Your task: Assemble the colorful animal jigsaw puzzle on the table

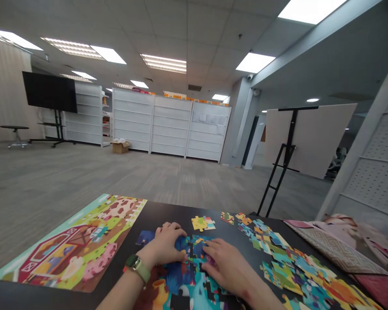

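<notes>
On dark surface (155, 211): half-built puzzle (184, 280), blue-teal, gaps showing. Left hand (166, 246) and right hand (224, 266) flat on pieces, grip wide, holding nothing.

Under both hands, blue and teal puzzle pieces (194, 275) are seen on a black worktop (155, 211). Left of the left hand (166, 245), a red, green and pink farm-patterned sheet (80, 245) is shown. An olive-green watch (137, 267) is worn.
</notes>
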Action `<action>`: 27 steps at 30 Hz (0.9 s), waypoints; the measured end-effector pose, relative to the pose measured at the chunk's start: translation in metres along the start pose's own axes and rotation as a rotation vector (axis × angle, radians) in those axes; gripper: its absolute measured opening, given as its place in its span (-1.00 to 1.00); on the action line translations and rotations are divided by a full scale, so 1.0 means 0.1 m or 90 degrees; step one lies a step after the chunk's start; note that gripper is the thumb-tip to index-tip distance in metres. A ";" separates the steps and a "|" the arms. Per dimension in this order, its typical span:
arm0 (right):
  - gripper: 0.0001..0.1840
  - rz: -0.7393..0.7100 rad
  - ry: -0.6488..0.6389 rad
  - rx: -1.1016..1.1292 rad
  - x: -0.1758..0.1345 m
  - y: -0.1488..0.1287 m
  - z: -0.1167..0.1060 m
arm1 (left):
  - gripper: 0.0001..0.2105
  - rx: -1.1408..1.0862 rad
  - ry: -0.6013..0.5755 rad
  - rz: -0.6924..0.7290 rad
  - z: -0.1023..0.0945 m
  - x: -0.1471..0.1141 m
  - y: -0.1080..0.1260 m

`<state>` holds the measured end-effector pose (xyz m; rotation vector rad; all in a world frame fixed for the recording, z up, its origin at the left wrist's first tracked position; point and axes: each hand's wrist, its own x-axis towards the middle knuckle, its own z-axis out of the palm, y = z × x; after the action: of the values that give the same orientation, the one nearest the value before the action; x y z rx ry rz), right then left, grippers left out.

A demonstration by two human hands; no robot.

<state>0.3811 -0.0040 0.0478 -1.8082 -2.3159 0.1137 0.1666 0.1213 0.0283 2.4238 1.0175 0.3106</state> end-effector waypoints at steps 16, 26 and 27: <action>-0.67 -0.015 0.011 0.020 -0.11 -0.02 0.04 | -0.43 -0.012 0.017 0.011 0.02 0.02 -0.03; -0.69 0.098 0.092 0.120 -0.06 0.00 0.15 | -0.56 -0.028 0.063 0.073 0.06 -0.04 0.17; -0.67 0.111 0.109 0.132 -0.07 0.04 0.14 | -0.57 -0.033 0.064 0.089 0.08 -0.05 0.22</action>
<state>0.3832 -0.0088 0.0325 -1.8340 -1.9510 0.2077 0.1796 0.1021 0.0324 2.4584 0.8716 0.5062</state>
